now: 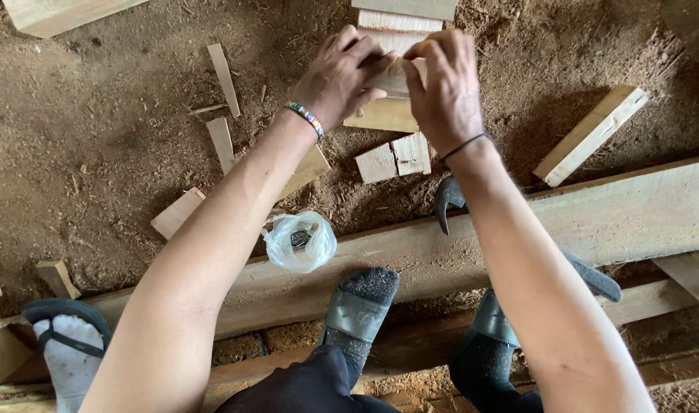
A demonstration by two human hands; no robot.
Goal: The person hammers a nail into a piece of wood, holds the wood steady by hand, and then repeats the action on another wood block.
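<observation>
My left hand (340, 75), with a beaded bracelet at the wrist, and my right hand (444, 86), with a thin dark band at the wrist, meet over a small pale wooden block (391, 76). Both pinch it with the fingertips above the sawdust floor. What the fingertips hold besides the block is hidden. A hammer (450, 200) lies on the long plank (640, 214) under my right forearm, its handle running down to the right.
A clear plastic bag (300, 241) with small dark items rests on the plank. Wood offcuts (395, 158) lie scattered on the sawdust, with a longer board (590, 135) at right. My sandalled feet (358, 306) rest on lower planks; another person's white-socked foot (66, 344) is at left.
</observation>
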